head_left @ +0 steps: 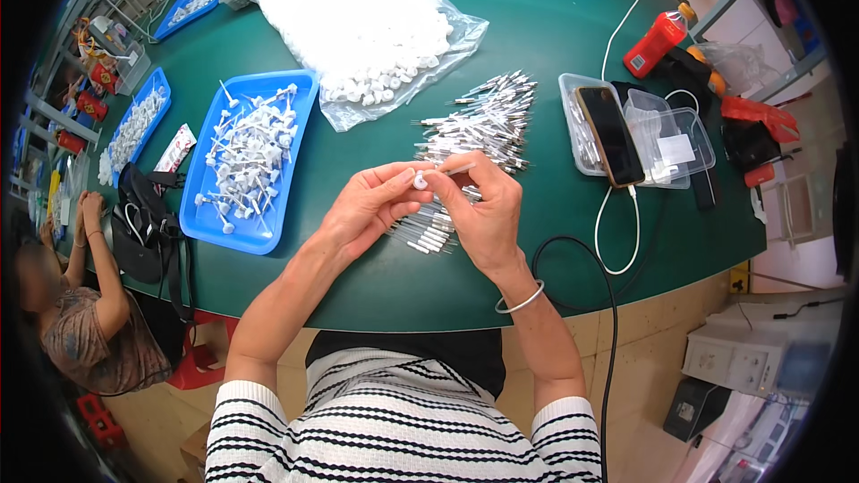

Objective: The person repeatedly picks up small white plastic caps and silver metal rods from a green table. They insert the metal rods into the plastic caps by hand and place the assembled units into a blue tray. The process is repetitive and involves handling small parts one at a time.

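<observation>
Above the near middle of the green table, my left hand pinches a small white plastic piece between thumb and fingertips. My right hand, a white bangle on its wrist, is closed on a thin pale rod and meets the left at the white piece. Whether rod and piece are joined is hidden by the fingers. Under and beyond my hands spreads a pile of thin silver-and-white rods. To the left, a blue tray holds several white pieces with rods attached.
A large clear bag of white pieces lies beyond my hands. On the right are a phone on plastic boxes, a white cable and a red bottle. A black bag sits at left near a seated person.
</observation>
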Action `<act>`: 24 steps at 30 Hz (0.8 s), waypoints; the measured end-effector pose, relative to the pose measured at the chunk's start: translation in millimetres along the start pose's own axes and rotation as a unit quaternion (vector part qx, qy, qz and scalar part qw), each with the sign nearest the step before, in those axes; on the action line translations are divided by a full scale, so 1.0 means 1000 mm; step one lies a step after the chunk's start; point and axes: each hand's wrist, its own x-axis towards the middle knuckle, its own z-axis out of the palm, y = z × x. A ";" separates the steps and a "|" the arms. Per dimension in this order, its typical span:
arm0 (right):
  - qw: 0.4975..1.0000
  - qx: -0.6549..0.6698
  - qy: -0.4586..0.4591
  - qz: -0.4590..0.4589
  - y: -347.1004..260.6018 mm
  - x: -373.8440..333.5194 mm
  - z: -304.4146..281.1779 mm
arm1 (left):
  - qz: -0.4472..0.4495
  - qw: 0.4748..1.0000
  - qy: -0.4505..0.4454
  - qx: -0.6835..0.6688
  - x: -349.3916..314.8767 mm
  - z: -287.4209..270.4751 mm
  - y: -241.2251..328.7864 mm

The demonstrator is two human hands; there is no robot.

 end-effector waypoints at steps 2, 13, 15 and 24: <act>1.000 0.000 -0.001 0.002 0.000 0.000 0.000 | -0.001 1.000 -0.001 -0.004 0.000 0.000 0.000; 1.000 0.009 0.000 -0.002 0.002 -0.001 0.000 | 0.003 1.000 -0.011 -0.004 0.000 -0.001 0.000; 1.000 -0.005 0.001 -0.006 0.000 0.000 0.000 | 0.012 1.000 -0.010 0.011 -0.001 0.000 0.000; 1.000 -0.015 0.002 -0.008 0.000 0.000 -0.001 | 0.023 0.999 -0.003 0.034 -0.002 0.001 0.000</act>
